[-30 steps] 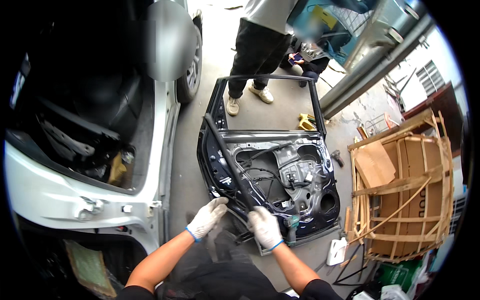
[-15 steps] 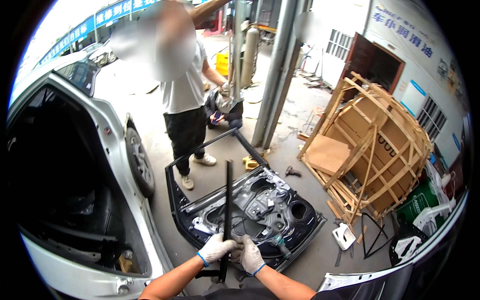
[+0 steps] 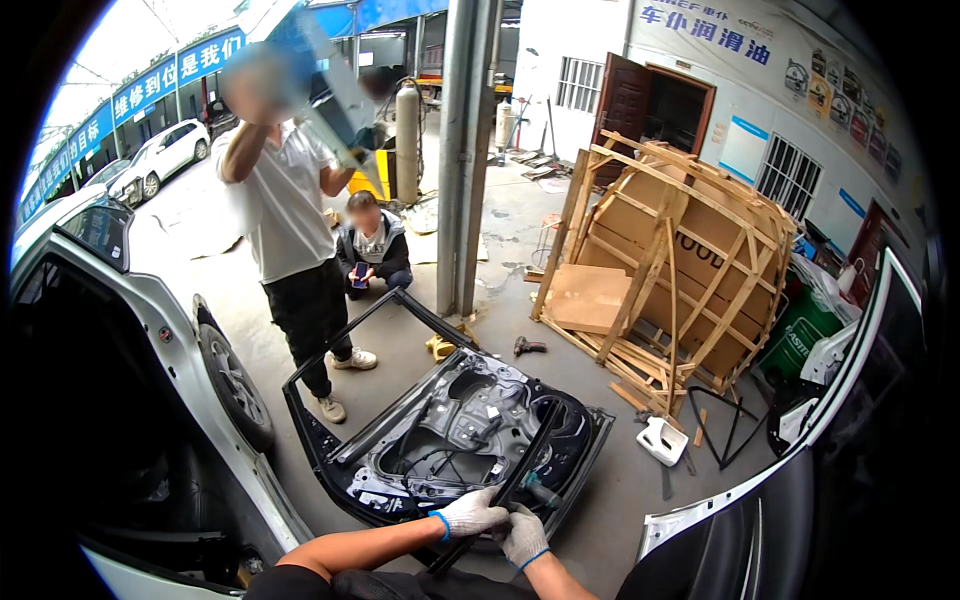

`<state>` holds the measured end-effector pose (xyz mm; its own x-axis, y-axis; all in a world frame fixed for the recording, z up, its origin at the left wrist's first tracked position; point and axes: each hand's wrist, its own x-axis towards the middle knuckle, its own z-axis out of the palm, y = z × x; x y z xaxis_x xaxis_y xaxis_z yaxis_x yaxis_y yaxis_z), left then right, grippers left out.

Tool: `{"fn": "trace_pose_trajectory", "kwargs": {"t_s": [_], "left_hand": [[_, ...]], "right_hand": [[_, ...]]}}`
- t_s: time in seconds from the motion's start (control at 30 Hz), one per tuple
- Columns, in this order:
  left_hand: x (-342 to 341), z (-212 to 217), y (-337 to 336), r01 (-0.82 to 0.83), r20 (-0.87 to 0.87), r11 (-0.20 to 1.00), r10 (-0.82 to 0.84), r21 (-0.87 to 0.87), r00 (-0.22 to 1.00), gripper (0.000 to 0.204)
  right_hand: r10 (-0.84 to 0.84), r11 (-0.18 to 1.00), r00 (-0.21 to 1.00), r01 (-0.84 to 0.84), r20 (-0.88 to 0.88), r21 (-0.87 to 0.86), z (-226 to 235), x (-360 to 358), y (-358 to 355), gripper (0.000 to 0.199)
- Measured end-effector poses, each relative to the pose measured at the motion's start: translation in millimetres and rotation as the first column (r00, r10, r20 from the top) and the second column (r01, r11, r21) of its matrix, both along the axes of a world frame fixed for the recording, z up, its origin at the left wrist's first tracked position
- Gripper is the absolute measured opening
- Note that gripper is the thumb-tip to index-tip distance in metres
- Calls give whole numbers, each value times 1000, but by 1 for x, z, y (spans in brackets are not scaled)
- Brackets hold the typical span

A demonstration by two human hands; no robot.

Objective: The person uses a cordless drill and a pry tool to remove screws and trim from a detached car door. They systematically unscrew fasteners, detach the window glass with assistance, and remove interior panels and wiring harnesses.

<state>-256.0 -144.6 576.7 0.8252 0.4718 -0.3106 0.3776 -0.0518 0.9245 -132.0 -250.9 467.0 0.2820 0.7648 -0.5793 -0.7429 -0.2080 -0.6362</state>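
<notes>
My left hand [image 3: 474,512], in a white knit glove with a blue cuff, is closed round a long black trim strip [image 3: 530,455]. Right beside it my gloved right hand [image 3: 524,537] grips the same strip, its fingertips partly hidden behind it. The strip slants from my lap up to the right, above a stripped car door [image 3: 470,420]. That door lies in front of me with its inner metal, cables and round speaker opening exposed and its window frame pointing away. A teal power tool [image 3: 541,491] rests on the door's near right part, close to my right hand.
A silver car [image 3: 180,340] stands open at the left. Beyond the door are a standing person [image 3: 290,210] holding a pale pane and a crouching person [image 3: 372,245] with a phone. A steel post [image 3: 465,160], wooden crate [image 3: 680,260], drill [image 3: 530,346] and white jug [image 3: 662,441] stand or lie around.
The strip has tipped from nearly upright to slanting right, still in both hands. My view has swung right. The standing person has turned and raised a pane.
</notes>
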Motion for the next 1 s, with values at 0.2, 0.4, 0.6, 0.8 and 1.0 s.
{"fn": "trace_pose_trajectory", "kwargs": {"t_s": [0.2,0.4,0.6,0.8,1.0], "left_hand": [[40,-1,-6,-33,86,903,77,-428,993,30],[80,0,-13,128,297,919,-13,-373,955,41],[107,-8,-23,289,458,788,-10,-544,889,49],[132,37,-7,344,352,869,-217,-354,910,40],[136,55,15,476,232,839,-425,-262,875,19]], "right_hand": [[-162,960,973,116,167,254,67,77,-37,27],[-194,954,867,57,460,295,148,166,-52,31],[-229,955,750,50,621,292,165,213,-62,25],[-356,927,768,218,532,305,161,196,-59,26],[-446,846,835,276,323,457,173,172,-49,23]]}}
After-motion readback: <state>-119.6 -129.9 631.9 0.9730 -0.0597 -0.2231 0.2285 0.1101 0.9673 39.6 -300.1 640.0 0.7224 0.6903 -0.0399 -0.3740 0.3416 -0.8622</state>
